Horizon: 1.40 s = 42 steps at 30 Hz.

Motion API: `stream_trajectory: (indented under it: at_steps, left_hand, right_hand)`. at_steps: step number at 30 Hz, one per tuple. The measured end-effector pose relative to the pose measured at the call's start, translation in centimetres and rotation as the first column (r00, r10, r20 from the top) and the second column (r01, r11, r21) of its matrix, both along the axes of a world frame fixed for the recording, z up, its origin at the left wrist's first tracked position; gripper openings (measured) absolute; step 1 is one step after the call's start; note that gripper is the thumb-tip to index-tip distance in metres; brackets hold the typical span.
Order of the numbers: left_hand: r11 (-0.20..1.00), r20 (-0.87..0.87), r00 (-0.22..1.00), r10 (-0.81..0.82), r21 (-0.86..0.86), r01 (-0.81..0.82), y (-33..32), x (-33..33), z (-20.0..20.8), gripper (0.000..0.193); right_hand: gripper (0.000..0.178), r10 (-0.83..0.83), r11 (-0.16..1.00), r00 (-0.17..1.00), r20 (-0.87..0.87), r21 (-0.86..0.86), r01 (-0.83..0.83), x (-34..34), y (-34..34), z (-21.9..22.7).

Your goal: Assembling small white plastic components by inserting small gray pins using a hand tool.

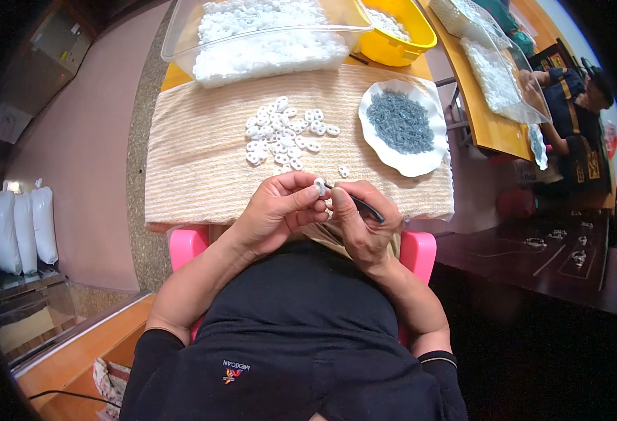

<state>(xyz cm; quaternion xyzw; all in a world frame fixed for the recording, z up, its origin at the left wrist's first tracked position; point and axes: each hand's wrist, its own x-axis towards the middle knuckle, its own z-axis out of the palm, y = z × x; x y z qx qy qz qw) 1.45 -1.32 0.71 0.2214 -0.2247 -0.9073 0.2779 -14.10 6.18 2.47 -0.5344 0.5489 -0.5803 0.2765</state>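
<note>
My left hand (275, 212) pinches a small white oval plastic piece (319, 186) between thumb and fingertips, just over the near part of the cloth. My right hand (366, 228) is closed round a slim black-handled tool (369, 209), its tip pointing left against or close beside the white piece. Whether the tip touches the piece is too small to tell. Beyond my hands lies a loose pile of similar white pieces (280, 137) with holes in them. One single white piece (343, 170) lies apart from the pile, nearer my right hand.
A striped beige cloth (196, 154) covers the table. At right stands a white scalloped plate (415, 165) of small grey-blue translucent parts. Behind are a clear bin (182, 49) of white pieces and a yellow basin (401, 52). Another person (568, 105) sits by a table at far right.
</note>
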Motion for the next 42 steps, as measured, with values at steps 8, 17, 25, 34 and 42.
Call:
stream_trajectory:
  at_steps: [8,17,25,34,42]
  left_hand:
    - [0.995,0.061,0.997,0.043,-0.097,-0.037,0.5,0.1,-0.1,0.015]
    - [0.975,0.133,0.985,0.106,-0.211,-0.076,0.8,0.0,0.1,0.016]
    - [0.965,0.240,0.969,0.054,-0.263,0.011,1.1,-0.4,-0.1,0.016]
    - [0.947,0.332,0.943,-0.003,-0.302,0.110,1.6,-0.7,0.2,0.019]
    - [0.823,0.323,0.937,0.130,-0.563,0.080,1.4,-0.7,0.3,0.030]
  right_hand:
    - [0.006,0.018,0.997,0.996,-0.089,-0.068,-0.024,-0.3,-0.4,-0.4]
    - [0.008,0.193,0.946,0.971,0.143,0.234,-0.223,-2.2,-0.8,0.5]
    - [0.011,0.345,0.865,0.921,0.179,0.319,-0.386,-4.7,-1.3,0.9]
    - [0.014,0.332,0.732,0.868,0.371,0.479,-0.484,-6.3,-2.1,1.5]
    - [0.016,0.210,0.814,0.873,0.441,0.416,-0.406,-4.8,-2.0,0.1]
